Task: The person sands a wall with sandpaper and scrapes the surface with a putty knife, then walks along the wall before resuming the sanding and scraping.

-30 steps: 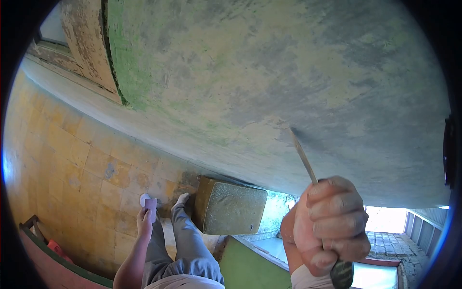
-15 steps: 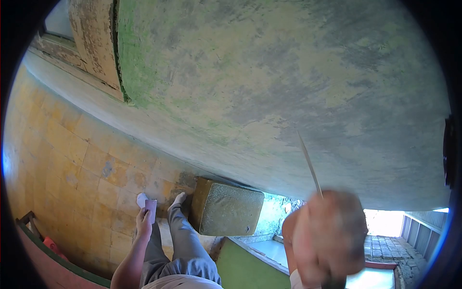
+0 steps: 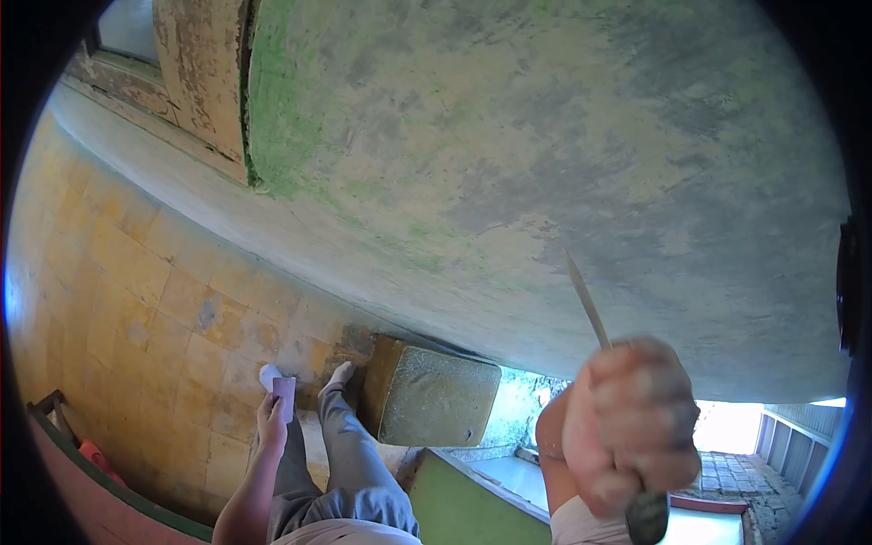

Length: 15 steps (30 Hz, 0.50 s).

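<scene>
Wrapped in a fist, my right hand (image 3: 640, 422) grips a knife with a dark handle (image 3: 647, 520). Its long narrow blade (image 3: 589, 298) points up and left, the tip overlapping the patchy green and grey wall (image 3: 536, 173). Low on the left, my left hand (image 3: 271, 420) pinches a small flat pinkish rectangle (image 3: 284, 400), held over my legs. Its thumb lies along the near face, and the other fingers are mostly hidden behind it.
A worn brown box-shaped block (image 3: 436, 392) stands by the wall beside my feet. Yellow tiles (image 3: 173, 300) cover the floor. A peeling wooden frame (image 3: 204, 82) is set in the wall at upper left. Below the block is a green panel (image 3: 472, 504), with a bright opening (image 3: 724, 425) farther right.
My right fist has shifted slightly right and is less blurred, with more of the knife's handle showing. The wall and floor sit a little farther right in view. My left hand keeps its hold.
</scene>
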Tool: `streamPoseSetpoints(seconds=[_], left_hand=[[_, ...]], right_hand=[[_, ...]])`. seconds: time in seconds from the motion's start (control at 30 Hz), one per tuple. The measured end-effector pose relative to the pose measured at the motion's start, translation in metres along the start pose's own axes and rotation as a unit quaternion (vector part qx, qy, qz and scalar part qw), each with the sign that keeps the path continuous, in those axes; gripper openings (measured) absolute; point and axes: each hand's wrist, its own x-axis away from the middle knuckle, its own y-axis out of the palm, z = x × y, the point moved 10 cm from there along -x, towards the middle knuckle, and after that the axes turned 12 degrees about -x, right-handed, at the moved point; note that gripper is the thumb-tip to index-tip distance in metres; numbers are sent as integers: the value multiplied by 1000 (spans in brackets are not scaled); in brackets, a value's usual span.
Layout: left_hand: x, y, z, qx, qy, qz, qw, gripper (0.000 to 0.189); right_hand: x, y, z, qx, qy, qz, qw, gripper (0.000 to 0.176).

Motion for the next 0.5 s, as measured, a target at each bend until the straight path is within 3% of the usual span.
streamPoseSetpoints(seconds=[0.1, 0.2, 0.27, 0.4, 0.47, 0.5], left_hand=[[2, -2, -2, 10, -1, 5, 1000, 21], [1, -2, 2, 11, 2, -2, 1000, 22], [5, -5, 6, -1, -3, 3, 1000, 22], [7, -7, 7, -14, -14, -4, 1000, 23], [5, -6, 4, 6, -20, -9, 1000, 21], [5, -6, 6, 4, -20, -9, 1000, 21]], right_hand=[[2, -3, -21, -31, -49, 30, 998, 29], [5, -13, 11, 5, 0, 111, 994, 25], [4, -14, 7, -18, -1, 107, 994, 26], [9, -16, -29, -60, -99, 98, 988, 25], [11, -15, 13, 61, 39, 117, 991, 25], [14, -19, 28, -62, 46, 122, 990, 26]])
